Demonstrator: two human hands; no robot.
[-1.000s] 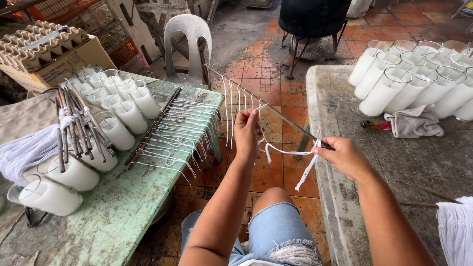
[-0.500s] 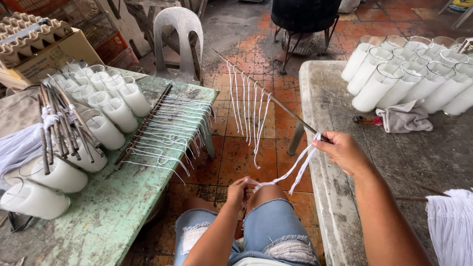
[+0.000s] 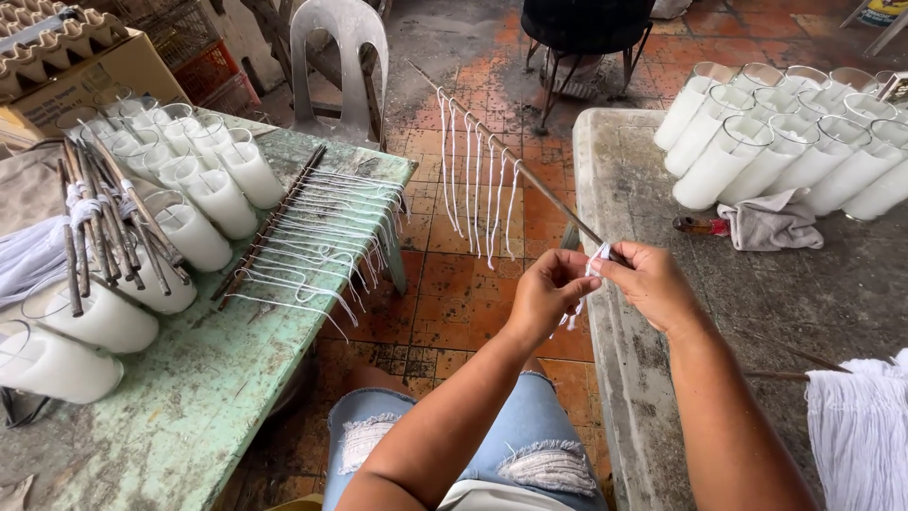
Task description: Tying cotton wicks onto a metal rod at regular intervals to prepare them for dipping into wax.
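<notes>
Centre frame: left hand (image 3: 547, 289) and right hand (image 3: 649, 284) meet, each grip pinching a white wick string (image 3: 594, 257) at the near end of a thin rod (image 3: 515, 170). Tied wicks (image 3: 476, 185) hang along the rod, above centre. Left: green worktop (image 3: 218, 378) with glass candles (image 3: 203, 203), stick bundle (image 3: 99, 232). Upper right: grey worktop (image 3: 643, 189), candle glasses (image 3: 785, 142), rag (image 3: 771, 222).
</notes>
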